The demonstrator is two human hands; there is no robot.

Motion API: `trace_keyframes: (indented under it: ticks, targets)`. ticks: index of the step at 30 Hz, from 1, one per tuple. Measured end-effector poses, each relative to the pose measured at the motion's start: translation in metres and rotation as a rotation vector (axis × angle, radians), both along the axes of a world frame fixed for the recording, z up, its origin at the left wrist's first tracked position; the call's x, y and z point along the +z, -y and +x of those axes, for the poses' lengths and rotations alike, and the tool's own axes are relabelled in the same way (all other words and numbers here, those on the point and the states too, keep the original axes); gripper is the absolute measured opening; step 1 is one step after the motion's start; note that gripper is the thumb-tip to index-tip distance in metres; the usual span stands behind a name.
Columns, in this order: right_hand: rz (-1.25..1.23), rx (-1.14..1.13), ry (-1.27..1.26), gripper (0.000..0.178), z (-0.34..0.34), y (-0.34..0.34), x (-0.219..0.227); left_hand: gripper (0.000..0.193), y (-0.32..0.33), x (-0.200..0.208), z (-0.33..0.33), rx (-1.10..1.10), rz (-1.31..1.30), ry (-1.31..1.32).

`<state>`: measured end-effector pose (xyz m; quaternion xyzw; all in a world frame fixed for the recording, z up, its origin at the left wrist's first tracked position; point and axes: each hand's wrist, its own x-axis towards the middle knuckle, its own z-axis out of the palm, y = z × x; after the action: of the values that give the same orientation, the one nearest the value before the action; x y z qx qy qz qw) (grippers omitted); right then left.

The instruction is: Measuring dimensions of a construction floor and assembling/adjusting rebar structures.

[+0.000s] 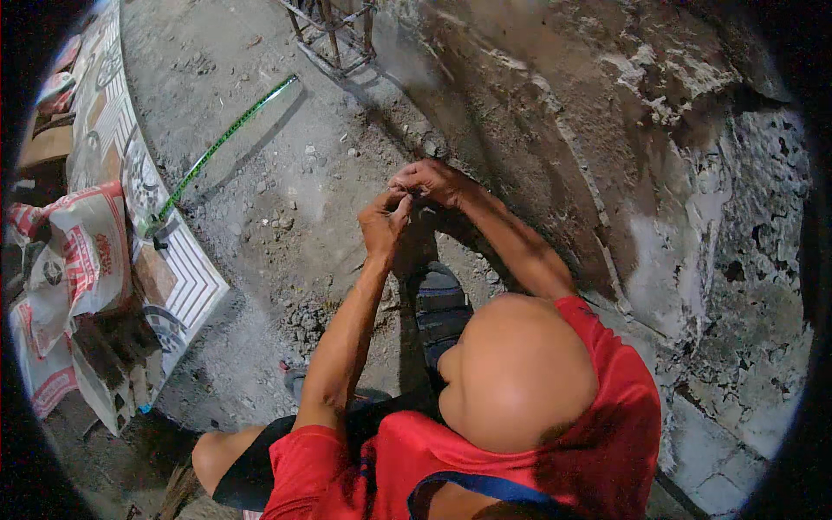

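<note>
My left hand (384,224) and my right hand (429,182) meet in front of me, low over the dusty ground. The fingers of both are pinched together at nearly the same spot. Something small and dark seems to lie between the fingertips, but it is too small to make out. Left of the hands, a green tape measure (214,149) lies with its blade drawn out, one end on a patterned tile. Beyond the hands stands a cage of steel reinforcing bars (334,39), its lower end at the ground.
Patterned tiles (182,260) line the left side, with red and white sacks (87,247) on and beside them. Gravel and small rubble (303,321) cover parts of the ground. A rough, stained wall (555,165) rises close on the right. My shoe (442,303) is below the hands.
</note>
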<state>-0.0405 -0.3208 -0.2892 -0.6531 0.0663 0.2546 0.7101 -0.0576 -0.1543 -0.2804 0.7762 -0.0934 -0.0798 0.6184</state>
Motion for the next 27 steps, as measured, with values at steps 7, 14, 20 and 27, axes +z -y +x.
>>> trace_keyframes:
  ticks: [7,14,20,27]
  targets:
    - [0.18,-0.1,-0.145,0.03,0.005,-0.009,-0.005,0.013,-0.002,0.005,-0.002,-0.017,0.045,-0.179]
    - [-0.302,0.094,0.129,0.037,0.019,-0.01,0.002,0.021,-0.009,-0.01,0.002,0.001,0.125,-0.036]
    - [-0.705,0.119,0.238,0.03,-0.002,0.018,-0.013,0.014,0.011,0.0,0.004,-0.032,0.077,-0.177]
    - [-0.942,0.17,0.309,0.024,-0.041,0.009,0.054,0.02,-0.003,-0.011,0.013,-0.047,-0.038,-0.27]
